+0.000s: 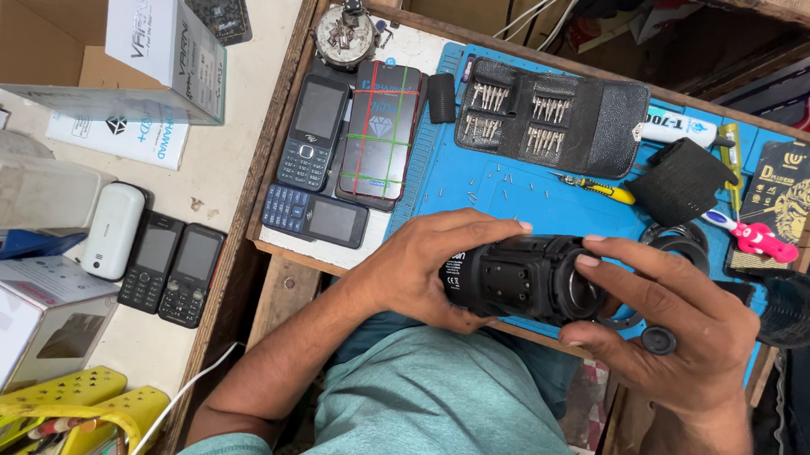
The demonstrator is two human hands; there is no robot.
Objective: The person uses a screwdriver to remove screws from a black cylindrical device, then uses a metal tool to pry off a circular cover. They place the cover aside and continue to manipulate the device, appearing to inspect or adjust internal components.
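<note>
A person sits at a small wooden tray [285, 126] with a blue mat [510, 192] on it. Both hands hold a black round speaker [524, 280] just over the near edge of the mat, above the person's lap. The speaker lies on its side.

The left hand [421, 266] is wrapped around the left end of the speaker, with the fingers curled over the top and the thumb under it. The right hand [671, 323] is closed on the right end. Its first finger lies over the top and its thumb presses from below, at the round end face.

On the mat behind the speaker lies an open black tool case [547, 119] with rows of small metal bits inside. Next to it is a small yellow tool [595, 186], a white tube [678, 132], and a pink and white toothbrush [751, 235]. A black square piece [680, 182] lies near the toothbrush.

At the left of the tray lie two button phones [312, 142] and a flat phone [380, 130] with green and red lines on its screen. A round metal part [345, 34] sits at the top.

On the table [231, 165] to the left lie two more small black phones [173, 268], a white gadget [113, 228], and a cardboard box [79, 39].
</note>
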